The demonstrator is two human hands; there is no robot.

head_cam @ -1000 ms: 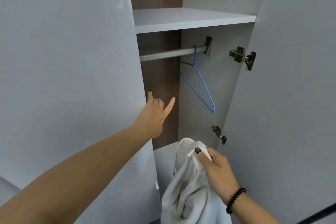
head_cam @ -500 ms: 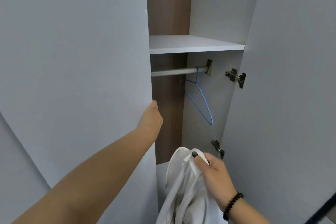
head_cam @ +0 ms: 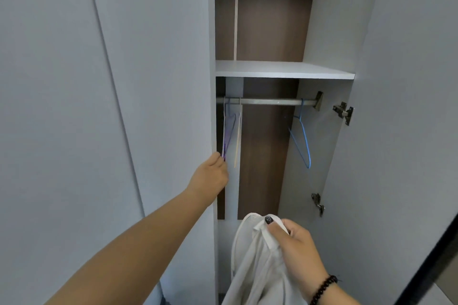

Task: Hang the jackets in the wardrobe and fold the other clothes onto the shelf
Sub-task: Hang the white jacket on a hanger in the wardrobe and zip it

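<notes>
My right hand (head_cam: 297,247) grips a white jacket (head_cam: 257,267) by its collar, low in front of the wardrobe opening. My left hand (head_cam: 210,176) is curled around the edge of the left wardrobe door (head_cam: 148,106), with its fingertips hidden behind the edge. Inside, a metal rail (head_cam: 270,101) runs under a white shelf (head_cam: 282,70). A blue wire hanger (head_cam: 301,138) hangs at the rail's right end. A purple hanger (head_cam: 226,136) and a cream one (head_cam: 238,138) hang at the left end, just above my left hand.
The right door (head_cam: 409,106) stands open, with an upper hinge (head_cam: 344,111) and a lower hinge (head_cam: 318,203) on the wardrobe's side panel. The wardrobe's back is brown wood. A dark strip of floor or frame shows at the bottom right.
The left door has swung wider with my left hand on its edge, uncovering more of the rail and the hangers at its left end. My right hand still holds the jacket.
</notes>
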